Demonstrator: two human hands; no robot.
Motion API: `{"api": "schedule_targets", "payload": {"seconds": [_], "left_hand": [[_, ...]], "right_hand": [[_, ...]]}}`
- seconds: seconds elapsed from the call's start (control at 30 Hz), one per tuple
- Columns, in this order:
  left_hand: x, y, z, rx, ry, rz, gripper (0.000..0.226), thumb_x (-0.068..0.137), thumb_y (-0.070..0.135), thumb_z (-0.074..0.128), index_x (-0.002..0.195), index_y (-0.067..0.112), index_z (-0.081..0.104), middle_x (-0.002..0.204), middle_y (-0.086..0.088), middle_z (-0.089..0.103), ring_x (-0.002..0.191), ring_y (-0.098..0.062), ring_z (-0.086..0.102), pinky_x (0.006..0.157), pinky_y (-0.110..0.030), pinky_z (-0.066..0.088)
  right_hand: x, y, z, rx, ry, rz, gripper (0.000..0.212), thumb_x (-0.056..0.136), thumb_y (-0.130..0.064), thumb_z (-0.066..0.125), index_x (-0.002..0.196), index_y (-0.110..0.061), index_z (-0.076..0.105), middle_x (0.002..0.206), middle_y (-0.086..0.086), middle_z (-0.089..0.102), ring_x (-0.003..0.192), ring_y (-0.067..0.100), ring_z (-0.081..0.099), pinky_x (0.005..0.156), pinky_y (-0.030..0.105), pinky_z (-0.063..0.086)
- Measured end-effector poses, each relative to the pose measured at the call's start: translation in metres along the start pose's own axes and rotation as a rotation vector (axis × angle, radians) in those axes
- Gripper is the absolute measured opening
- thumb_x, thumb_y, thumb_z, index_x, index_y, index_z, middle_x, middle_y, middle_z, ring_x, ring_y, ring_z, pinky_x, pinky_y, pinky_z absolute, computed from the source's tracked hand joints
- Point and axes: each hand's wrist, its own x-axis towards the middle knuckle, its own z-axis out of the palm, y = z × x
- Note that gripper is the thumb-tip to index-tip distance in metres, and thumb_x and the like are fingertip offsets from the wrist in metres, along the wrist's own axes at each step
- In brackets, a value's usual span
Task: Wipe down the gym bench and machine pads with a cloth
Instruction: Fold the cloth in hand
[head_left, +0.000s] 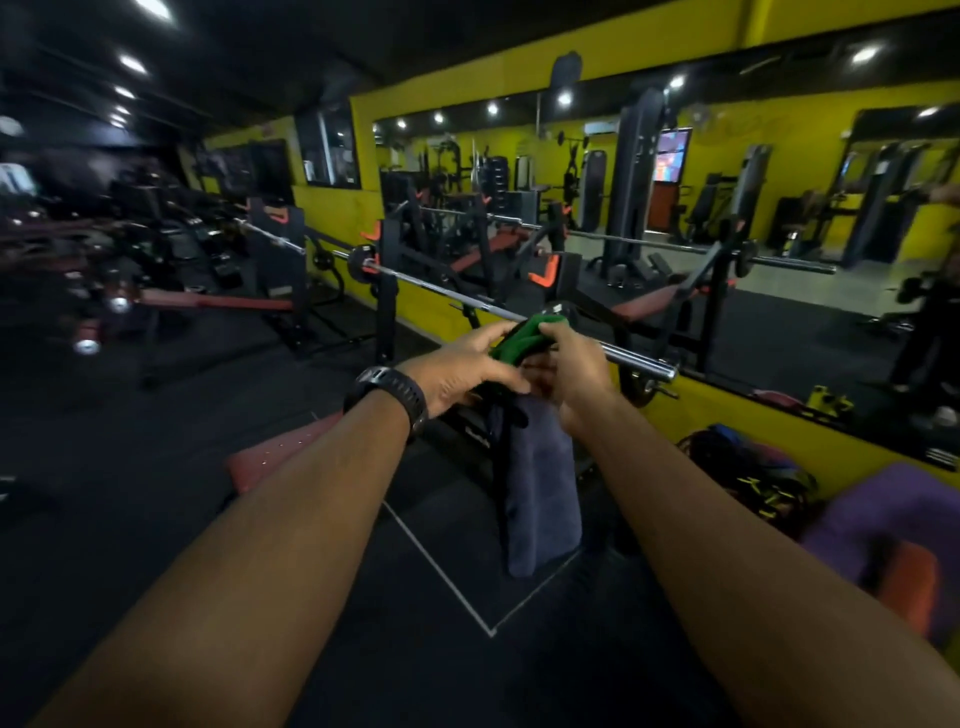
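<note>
Both my arms reach forward over a red bench pad (270, 457). My left hand (462, 371), with a black watch on the wrist, and my right hand (571, 364) meet at chest height. Together they hold a green and black object (524, 335), whose exact kind is too blurred to tell. A dark grey-blue cloth (540, 499) hangs down from under my hands. My fingers hide how the cloth is held. A barbell (467, 301) lies on the rack just beyond my hands.
More red benches (208, 301) and racks stand to the left. A yellow wall with a long mirror (675, 208) runs on the right. Bags (753, 478) and purple and orange mats (893, 530) lie by the wall. Dark rubber floor (441, 597) lies below.
</note>
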Motion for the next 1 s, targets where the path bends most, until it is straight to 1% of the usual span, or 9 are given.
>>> {"api": "schedule_targets", "payload": {"seconds": [0.13, 0.23, 0.3, 0.4, 0.53, 0.6, 0.77, 0.93, 1.0], "left_hand": [[-0.015, -0.016, -0.059, -0.025, 0.207, 0.105, 0.058, 0.08, -0.019, 0.059, 0.13, 0.011, 0.062, 0.111, -0.008, 0.068, 0.106, -0.023, 0.064, 0.085, -0.03, 0.053], [-0.026, -0.021, -0.102, -0.136, 0.3, 0.128, 0.049, 0.083, -0.014, 0.049, 0.125, 0.004, 0.066, 0.105, -0.014, 0.07, 0.097, -0.028, 0.065, 0.082, -0.035, 0.051], [-0.036, -0.022, -0.127, -0.223, 0.3, 0.114, 0.044, 0.086, -0.012, 0.045, 0.118, 0.006, 0.069, 0.104, -0.017, 0.071, 0.096, -0.03, 0.066, 0.084, -0.036, 0.052], [-0.047, -0.025, -0.154, -0.283, 0.286, 0.083, 0.042, 0.088, -0.011, 0.043, 0.112, 0.011, 0.07, 0.102, -0.014, 0.069, 0.092, -0.029, 0.065, 0.078, -0.031, 0.052], [-0.053, -0.041, -0.188, -0.234, 0.335, 0.008, 0.039, 0.09, -0.007, 0.049, 0.121, 0.008, 0.067, 0.109, -0.017, 0.067, 0.095, -0.031, 0.064, 0.078, -0.032, 0.052], [-0.054, -0.053, -0.207, -0.217, 0.393, -0.028, 0.036, 0.089, -0.004, 0.052, 0.116, 0.012, 0.07, 0.109, -0.017, 0.067, 0.096, -0.032, 0.064, 0.081, -0.034, 0.052], [-0.046, -0.083, -0.25, -0.041, 0.531, -0.074, 0.018, 0.092, 0.003, 0.063, 0.105, 0.003, 0.074, 0.098, -0.019, 0.073, 0.086, -0.029, 0.069, 0.076, -0.036, 0.057], [-0.027, -0.101, -0.284, 0.06, 0.614, -0.107, 0.012, 0.093, 0.011, 0.068, 0.098, 0.003, 0.077, 0.096, -0.014, 0.074, 0.086, -0.023, 0.069, 0.072, -0.028, 0.055], [-0.018, -0.098, -0.295, -0.032, 0.623, -0.103, 0.013, 0.093, 0.015, 0.068, 0.099, 0.007, 0.076, 0.098, -0.014, 0.074, 0.088, -0.024, 0.069, 0.074, -0.03, 0.056]], "right_hand": [[0.01, 0.013, 0.056, -0.136, -0.114, -0.114, 0.021, 0.103, -0.031, 0.052, 0.096, -0.013, 0.06, 0.067, 0.007, 0.068, 0.054, 0.017, 0.066, 0.05, 0.022, 0.049], [0.016, 0.026, 0.084, -0.278, -0.066, -0.328, 0.022, 0.102, -0.036, 0.057, 0.09, -0.019, 0.064, 0.08, -0.004, 0.064, 0.074, 0.01, 0.058, 0.063, 0.02, 0.044], [0.016, 0.045, 0.099, -0.264, -0.213, -0.173, 0.029, 0.097, -0.055, 0.055, 0.109, -0.029, 0.061, 0.103, -0.009, 0.062, 0.098, 0.01, 0.058, 0.079, 0.014, 0.045], [0.019, 0.081, 0.119, -0.195, -0.456, 0.129, 0.071, 0.072, -0.087, 0.053, 0.113, -0.03, 0.062, 0.114, -0.003, 0.065, 0.114, 0.02, 0.06, 0.097, 0.042, 0.045], [0.025, 0.113, 0.154, -0.058, -0.504, 0.126, 0.026, 0.095, -0.047, 0.062, 0.113, -0.029, 0.06, 0.108, -0.004, 0.072, 0.098, 0.017, 0.067, 0.082, 0.036, 0.051], [0.029, 0.116, 0.175, 0.007, -0.51, 0.12, 0.022, 0.099, -0.033, 0.06, 0.12, -0.028, 0.063, 0.111, -0.003, 0.074, 0.093, 0.015, 0.07, 0.074, 0.031, 0.053], [0.063, 0.132, 0.227, 0.062, -0.459, 0.128, 0.05, 0.081, -0.039, 0.068, 0.124, -0.013, 0.07, 0.119, 0.011, 0.073, 0.119, 0.033, 0.065, 0.109, 0.051, 0.046], [0.11, 0.137, 0.269, -0.04, -0.5, 0.059, 0.027, 0.092, -0.033, 0.074, 0.092, -0.011, 0.058, 0.089, 0.011, 0.068, 0.075, 0.019, 0.066, 0.067, 0.033, 0.055], [0.133, 0.137, 0.284, -0.077, -0.451, 0.027, 0.023, 0.094, -0.028, 0.072, 0.093, -0.015, 0.053, 0.092, 0.012, 0.066, 0.08, 0.019, 0.065, 0.068, 0.034, 0.055]]}}
